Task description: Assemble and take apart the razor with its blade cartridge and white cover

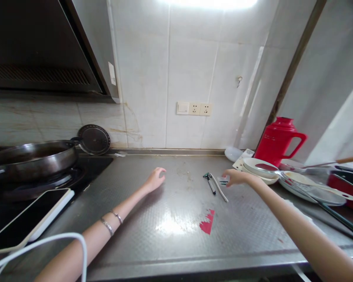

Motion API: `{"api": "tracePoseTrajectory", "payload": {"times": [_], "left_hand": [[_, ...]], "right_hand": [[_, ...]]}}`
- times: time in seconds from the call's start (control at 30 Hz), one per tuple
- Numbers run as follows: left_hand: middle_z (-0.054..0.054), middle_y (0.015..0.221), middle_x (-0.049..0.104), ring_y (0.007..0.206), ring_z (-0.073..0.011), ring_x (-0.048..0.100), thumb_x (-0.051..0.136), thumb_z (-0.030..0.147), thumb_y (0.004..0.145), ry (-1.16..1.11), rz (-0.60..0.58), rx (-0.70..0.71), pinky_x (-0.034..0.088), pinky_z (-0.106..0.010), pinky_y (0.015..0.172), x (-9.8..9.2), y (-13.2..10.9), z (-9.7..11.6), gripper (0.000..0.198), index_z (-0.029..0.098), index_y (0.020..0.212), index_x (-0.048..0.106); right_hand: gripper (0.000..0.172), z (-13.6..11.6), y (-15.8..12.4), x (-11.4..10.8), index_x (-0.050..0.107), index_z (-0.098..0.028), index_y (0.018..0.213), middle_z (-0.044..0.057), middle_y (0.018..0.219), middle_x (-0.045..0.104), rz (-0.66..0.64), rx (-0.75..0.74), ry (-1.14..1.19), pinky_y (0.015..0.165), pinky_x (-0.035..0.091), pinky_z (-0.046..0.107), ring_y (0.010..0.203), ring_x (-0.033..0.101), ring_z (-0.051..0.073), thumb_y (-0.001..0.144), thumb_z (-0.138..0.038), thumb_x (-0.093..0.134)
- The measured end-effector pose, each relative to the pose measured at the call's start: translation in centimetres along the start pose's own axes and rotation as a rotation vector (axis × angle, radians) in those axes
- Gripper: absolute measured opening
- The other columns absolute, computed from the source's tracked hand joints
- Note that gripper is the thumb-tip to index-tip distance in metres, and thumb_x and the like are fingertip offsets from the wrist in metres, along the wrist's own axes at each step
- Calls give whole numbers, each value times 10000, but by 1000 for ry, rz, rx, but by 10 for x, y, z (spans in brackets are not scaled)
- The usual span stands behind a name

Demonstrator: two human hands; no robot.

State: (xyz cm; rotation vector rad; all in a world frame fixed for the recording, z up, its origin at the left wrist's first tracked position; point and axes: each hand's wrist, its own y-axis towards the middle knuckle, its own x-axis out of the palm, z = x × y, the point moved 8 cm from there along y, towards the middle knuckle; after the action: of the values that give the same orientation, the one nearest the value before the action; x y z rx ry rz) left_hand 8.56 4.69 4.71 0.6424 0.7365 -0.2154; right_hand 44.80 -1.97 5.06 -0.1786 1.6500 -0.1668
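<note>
My left hand [155,179] hovers over or rests on the steel countertop [129,219], fingers loosely curled and apart, nothing in them. On the right, my right hand [234,177] reaches in with its fingers apart beside a small clear plastic piece with dark strips [223,181]; whether the fingertips touch it I cannot tell. Just left of that piece lies a razor [210,184] with a dark handle, its head toward the wall. A thin, pale curved stick [219,188] lies alongside the razor. Nearer to me is a torn red scrap [207,223].
A steel pan [32,158] sits on the black stove at left, with a phone or tablet [26,223] and white cable [76,235] in front. At right stand a red thermos jug [278,141], stacked plates [260,166] and long-handled utensils. A range hood [41,47] overhangs the left.
</note>
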Motion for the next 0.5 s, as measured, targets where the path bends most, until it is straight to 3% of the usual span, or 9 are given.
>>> {"api": "tracePoseTrajectory", "payload": {"times": [0.2,0.37,0.5], "left_hand": [[-50,945,615,966,-181,550,459,51,650,-22,152,-193,397,-342,923,-29,-6,-58,246,162,810,610],[-68,944,619,960,-182,556,427,52,654,-27,295,-306,421,-328,888,-54,-14,-95,240,145,768,617],[-51,881,640,891,-162,585,399,66,677,-45,389,-377,434,-310,863,-70,-21,-116,245,154,746,617]], "right_hand": [[556,29,9,24,580,-145,1120,127,1089,602,-27,78,45,562,462,233,825,615,216,580,-223,689],[499,29,16,27,627,-178,1048,99,1097,613,12,38,42,788,438,270,985,567,234,555,-194,703],[493,28,17,27,634,-185,1036,95,1112,608,30,26,34,840,413,271,1031,549,243,551,-218,709]]}}
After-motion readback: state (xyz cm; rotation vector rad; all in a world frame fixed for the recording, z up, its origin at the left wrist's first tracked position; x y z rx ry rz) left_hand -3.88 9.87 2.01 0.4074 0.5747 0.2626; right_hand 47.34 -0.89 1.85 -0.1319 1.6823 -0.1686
